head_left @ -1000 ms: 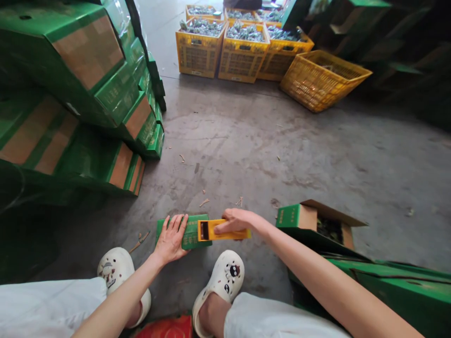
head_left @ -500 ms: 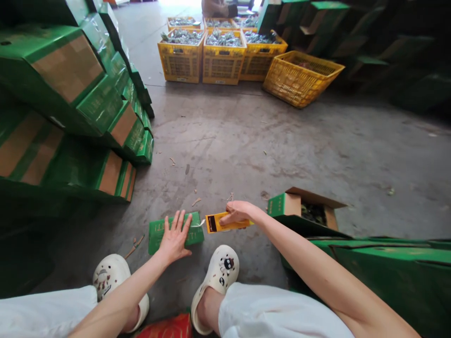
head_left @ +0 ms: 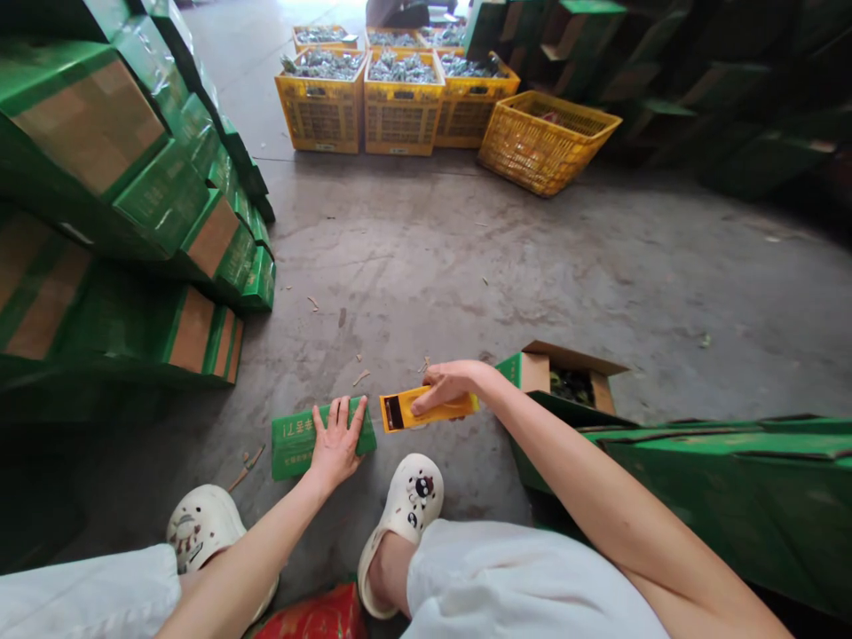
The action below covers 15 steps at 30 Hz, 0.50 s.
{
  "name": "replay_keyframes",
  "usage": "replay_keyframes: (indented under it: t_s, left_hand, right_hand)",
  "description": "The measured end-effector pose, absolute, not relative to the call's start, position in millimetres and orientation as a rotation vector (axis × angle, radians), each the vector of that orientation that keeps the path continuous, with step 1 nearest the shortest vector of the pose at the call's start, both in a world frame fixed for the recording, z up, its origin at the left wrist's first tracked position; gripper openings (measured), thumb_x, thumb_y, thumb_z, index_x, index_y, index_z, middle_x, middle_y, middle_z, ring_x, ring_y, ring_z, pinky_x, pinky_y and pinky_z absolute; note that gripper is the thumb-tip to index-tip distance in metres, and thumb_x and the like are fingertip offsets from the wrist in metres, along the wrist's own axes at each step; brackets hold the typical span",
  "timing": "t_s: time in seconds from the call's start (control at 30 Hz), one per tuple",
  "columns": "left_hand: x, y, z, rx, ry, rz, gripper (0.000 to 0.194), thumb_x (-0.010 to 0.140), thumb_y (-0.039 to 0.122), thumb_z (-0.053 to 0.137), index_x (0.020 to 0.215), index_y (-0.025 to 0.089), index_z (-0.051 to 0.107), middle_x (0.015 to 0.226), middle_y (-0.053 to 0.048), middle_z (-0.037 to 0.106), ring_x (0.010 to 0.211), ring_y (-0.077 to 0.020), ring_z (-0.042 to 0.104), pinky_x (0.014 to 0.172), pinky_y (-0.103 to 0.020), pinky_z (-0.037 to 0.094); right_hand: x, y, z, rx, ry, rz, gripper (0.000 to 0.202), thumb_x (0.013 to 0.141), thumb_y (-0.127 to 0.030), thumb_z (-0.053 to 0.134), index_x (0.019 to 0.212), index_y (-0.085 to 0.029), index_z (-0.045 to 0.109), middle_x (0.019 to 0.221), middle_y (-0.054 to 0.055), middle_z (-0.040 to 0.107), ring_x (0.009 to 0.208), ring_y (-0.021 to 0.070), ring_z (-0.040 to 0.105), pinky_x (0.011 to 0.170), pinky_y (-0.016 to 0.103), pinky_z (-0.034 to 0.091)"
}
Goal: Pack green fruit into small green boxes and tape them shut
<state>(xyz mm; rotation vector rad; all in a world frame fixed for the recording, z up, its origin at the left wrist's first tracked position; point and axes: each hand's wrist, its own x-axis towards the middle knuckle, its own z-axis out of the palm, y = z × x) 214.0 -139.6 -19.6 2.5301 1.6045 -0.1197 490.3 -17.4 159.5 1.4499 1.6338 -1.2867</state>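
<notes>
My left hand (head_left: 336, 444) lies on a small green carton (head_left: 293, 448) with printed lettering, its fingers spread across the right part of the top. The carton rests on the floor in front of my feet. Gripped in my right hand (head_left: 445, 387) is a yellow tape dispenser (head_left: 416, 408), its dark end turned toward the carton. A narrow gap separates the dispenser from the carton's right edge. My right fingers wrap around it, and part of its body is hidden under them.
Stacked green boxes (head_left: 150, 200) rise on the left. At right stands an open green box (head_left: 532, 371) with dark contents, beside larger green cartons (head_left: 719, 479). Yellow crates (head_left: 399, 120) and a tilted yellow basket (head_left: 546, 146) are ahead. Something red (head_left: 316, 612) lies between my white clogs (head_left: 413, 497).
The white strip between the dispenser and carton no longer shows. My left hand has shifted toward the carton's right end, fingers closer to its edge. The view has shifted slightly.
</notes>
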Motion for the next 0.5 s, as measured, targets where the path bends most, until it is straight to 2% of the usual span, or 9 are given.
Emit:
replay_keyframes:
  t_s: [0.13,0.27,0.5]
  left_hand:
    - [212,-140,-22,2.534,1.591,-0.119,0.121,0.077,0.037,0.082,0.172,0.022,0.009,0.169,-0.024,0.033,0.157,-0.0438,0.027,0.124,-0.079,0.007]
    - [211,-137,-22,2.536,1.590,-0.114,0.121,0.077,0.040,0.081,0.172,0.022,0.009,0.167,-0.024,0.037,0.155,-0.0438,0.029,0.125,-0.077,0.007]
    - [213,-136,-19,2.518,1.594,-0.135,0.116,0.077,0.041,0.081,0.171,0.020,0.017,0.166,-0.023,0.036,0.155,-0.0427,0.027,0.127,-0.075,0.005]
  right_hand:
    - [514,-14,169,1.526,1.549,-1.203,0.054,0.073,-0.066,0.082,0.092,-0.016,0.079,0.075,0.006,0.075,0.068,0.0226,0.072,0.060,0.027,0.050]
    - [526,-18,140,1.557,1.551,-1.125,0.047,0.077,-0.060,0.081,0.090,-0.015,0.079,0.079,0.009,0.077,0.071,0.0249,0.074,0.061,0.028,0.050]
    - [471,-26,64,1.590,1.771,-0.903,0.046,0.077,-0.048,0.083,0.104,-0.011,0.080,0.108,0.021,0.080,0.102,0.0368,0.076,0.081,0.038,0.059]
